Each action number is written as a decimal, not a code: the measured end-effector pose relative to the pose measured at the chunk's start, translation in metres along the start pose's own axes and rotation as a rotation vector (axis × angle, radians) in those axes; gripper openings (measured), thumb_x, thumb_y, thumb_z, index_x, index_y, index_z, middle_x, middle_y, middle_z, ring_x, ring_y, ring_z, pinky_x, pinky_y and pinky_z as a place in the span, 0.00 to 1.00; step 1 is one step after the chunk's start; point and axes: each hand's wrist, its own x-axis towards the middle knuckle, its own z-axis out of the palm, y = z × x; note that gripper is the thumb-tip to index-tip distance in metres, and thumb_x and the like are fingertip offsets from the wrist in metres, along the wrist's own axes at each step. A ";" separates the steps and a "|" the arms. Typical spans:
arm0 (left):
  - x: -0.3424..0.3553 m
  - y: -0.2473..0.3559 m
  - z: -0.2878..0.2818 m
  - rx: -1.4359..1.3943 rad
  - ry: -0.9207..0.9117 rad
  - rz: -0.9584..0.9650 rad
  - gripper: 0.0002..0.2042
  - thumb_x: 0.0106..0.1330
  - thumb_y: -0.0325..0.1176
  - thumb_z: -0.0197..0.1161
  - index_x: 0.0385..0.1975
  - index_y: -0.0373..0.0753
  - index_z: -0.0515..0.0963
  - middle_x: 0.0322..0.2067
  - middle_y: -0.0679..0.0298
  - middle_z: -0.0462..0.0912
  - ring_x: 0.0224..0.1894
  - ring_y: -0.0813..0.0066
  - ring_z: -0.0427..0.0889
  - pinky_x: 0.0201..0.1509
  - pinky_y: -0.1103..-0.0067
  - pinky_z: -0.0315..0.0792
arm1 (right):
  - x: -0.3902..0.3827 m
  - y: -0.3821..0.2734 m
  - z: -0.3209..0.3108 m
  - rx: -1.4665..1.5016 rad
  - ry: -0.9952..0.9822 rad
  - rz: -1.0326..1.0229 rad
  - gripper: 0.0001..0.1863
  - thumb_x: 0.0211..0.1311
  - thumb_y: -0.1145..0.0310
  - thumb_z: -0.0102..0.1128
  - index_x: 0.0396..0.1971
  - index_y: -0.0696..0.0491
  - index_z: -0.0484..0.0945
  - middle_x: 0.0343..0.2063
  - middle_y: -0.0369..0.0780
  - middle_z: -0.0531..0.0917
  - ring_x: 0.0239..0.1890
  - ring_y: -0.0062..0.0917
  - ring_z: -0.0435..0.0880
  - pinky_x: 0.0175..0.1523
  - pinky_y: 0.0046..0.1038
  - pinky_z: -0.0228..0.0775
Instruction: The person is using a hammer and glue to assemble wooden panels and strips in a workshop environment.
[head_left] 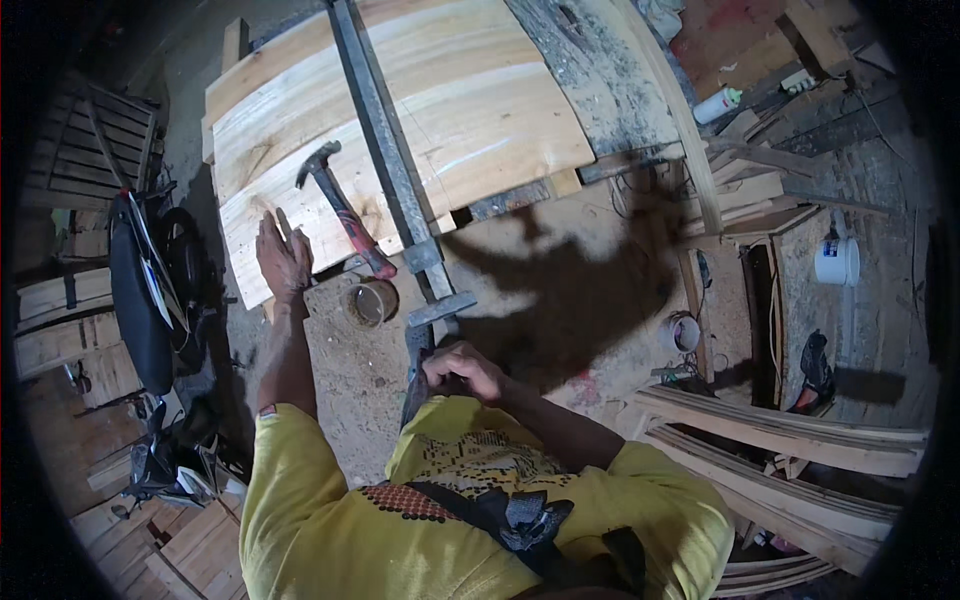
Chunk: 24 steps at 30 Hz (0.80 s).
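A long metal bar clamp (385,140) lies across a wide pale wooden panel (480,100), its near end reaching past the panel's edge toward me. My right hand (463,372) is closed at that near end, fingers curled around the clamp's handle, partly hidden. My left hand (284,255) rests on the panel's near left edge, its fingers stretched out and holding nothing. Just right of it, a claw hammer (345,212) with a red and black handle lies on the panel, the handle's end overhanging the edge.
A round container (372,303) sits below the panel's near edge. To the left stands a motorcycle (140,290). Curved wooden strips (780,430) are stacked at right, with a white bucket (837,262) beyond. A spray can (717,106) lies at the far right.
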 end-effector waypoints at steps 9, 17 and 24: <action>-0.003 0.006 0.004 -0.087 0.088 -0.119 0.31 0.64 0.35 0.62 0.65 0.25 0.63 0.59 0.36 0.72 0.61 0.38 0.71 0.67 0.58 0.64 | 0.103 -0.058 0.013 -0.901 0.412 0.032 0.09 0.65 0.68 0.62 0.35 0.59 0.82 0.30 0.43 0.86 0.34 0.29 0.85 0.44 0.30 0.76; -0.002 0.002 -0.020 -0.868 0.060 -0.508 0.29 0.74 0.25 0.52 0.72 0.30 0.52 0.60 0.43 0.76 0.64 0.59 0.76 0.66 0.71 0.69 | 0.222 0.039 -0.015 -1.694 0.233 0.207 0.36 0.60 0.80 0.53 0.70 0.59 0.56 0.51 0.61 0.72 0.52 0.59 0.75 0.55 0.50 0.72; 0.055 0.054 -0.033 -0.838 0.184 -0.481 0.26 0.74 0.25 0.52 0.70 0.31 0.57 0.58 0.46 0.79 0.61 0.62 0.78 0.64 0.72 0.70 | 0.230 -0.087 -0.012 -0.850 0.319 0.551 0.33 0.60 0.77 0.59 0.66 0.62 0.64 0.50 0.55 0.80 0.54 0.38 0.82 0.56 0.33 0.73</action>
